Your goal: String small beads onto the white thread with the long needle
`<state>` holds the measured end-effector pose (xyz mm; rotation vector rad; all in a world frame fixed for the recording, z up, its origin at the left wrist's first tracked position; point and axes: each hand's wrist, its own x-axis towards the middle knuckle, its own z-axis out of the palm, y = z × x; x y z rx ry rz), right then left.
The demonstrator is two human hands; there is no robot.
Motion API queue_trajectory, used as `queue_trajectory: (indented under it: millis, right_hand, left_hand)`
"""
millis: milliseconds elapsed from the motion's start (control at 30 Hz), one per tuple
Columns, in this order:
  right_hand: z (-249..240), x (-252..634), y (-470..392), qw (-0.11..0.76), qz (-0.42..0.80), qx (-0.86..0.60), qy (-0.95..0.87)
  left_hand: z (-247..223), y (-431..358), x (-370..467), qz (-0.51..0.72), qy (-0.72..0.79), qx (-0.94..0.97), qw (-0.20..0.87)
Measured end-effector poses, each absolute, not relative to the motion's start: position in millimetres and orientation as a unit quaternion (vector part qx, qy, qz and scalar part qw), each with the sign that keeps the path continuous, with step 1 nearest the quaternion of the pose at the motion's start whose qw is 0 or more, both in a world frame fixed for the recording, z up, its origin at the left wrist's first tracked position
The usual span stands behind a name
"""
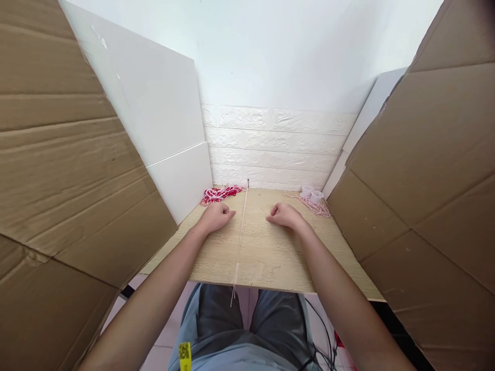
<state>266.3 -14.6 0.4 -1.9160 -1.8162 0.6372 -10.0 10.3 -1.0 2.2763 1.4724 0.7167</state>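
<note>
A thin pale pink string (242,221) runs down the middle of the wooden tabletop, from a small dark nail (248,181) at the back to the front edge, where its loose ends hang over. To the left of the string is my left hand (217,217), its fingers curled and the thumb and fingertip together. My right hand (285,215) is curled in a pinch on the other side, apart from the string. Faint thread-like lines show near the right fingertips. Whatever either pinch holds is too fine to make out.
Red and pink-white cords (221,194) lie heaped at the back left. At the back right are two small white plastic cups (316,197) beside pink cord (317,208). Cardboard panels (69,154) flank both sides, and a white brick-pattern wall (278,141) closes the back.
</note>
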Motion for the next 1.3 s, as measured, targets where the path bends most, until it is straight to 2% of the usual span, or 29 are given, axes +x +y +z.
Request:
queue_trajectory:
  millis: [100,200,300,400,500,633,800,1000,1133,1300]
  right_hand:
    - [-6.2,265.8,-10.9,0.188,0.243,-0.677,-0.668]
    - [-6.4,264.1,-9.2,0.226,0.239,-0.67,-0.665]
    - [0.3,258.7,-9.5,0.344,0.281,-0.62,-0.647]
    - [7.3,247.1,-11.7,0.473,0.374,-0.501,-0.621]
    - [8.6,231.7,-15.5,0.539,0.439,-0.426,-0.579]
    - [5.4,215.6,-20.3,0.549,0.477,-0.418,-0.544]
    - [4.6,210.2,-21.6,0.571,0.505,-0.407,-0.503]
    - [5.1,215.9,-14.7,0.604,0.45,-0.437,-0.493]
    - [6.3,228.1,-7.4,0.633,0.4,-0.457,-0.48]
    - [0.8,250.6,2.9,0.653,0.397,-0.479,-0.432]
  left_hand:
    - [-0.8,9.1,-6.5,0.28,0.506,0.796,0.178]
    - [1.6,6.1,-1.6,0.312,0.476,0.795,0.211]
    - [7.5,-1.1,4.4,0.325,0.436,0.801,0.252]
    - [13.5,-11.7,12.3,0.316,0.368,0.823,0.294]
    - [14.9,-20.1,20.8,0.3,0.286,0.848,0.33]
    - [11.3,-22.9,27.7,0.289,0.232,0.858,0.356]
    - [14.0,-24.1,28.5,0.284,0.261,0.844,0.374]
    - [24.3,-28.9,26.7,0.254,0.286,0.806,0.452]
    - [28.7,-29.7,21.5,0.242,0.247,0.765,0.543]
    - [31.6,-26.8,10.8,0.233,0.2,0.726,0.615]
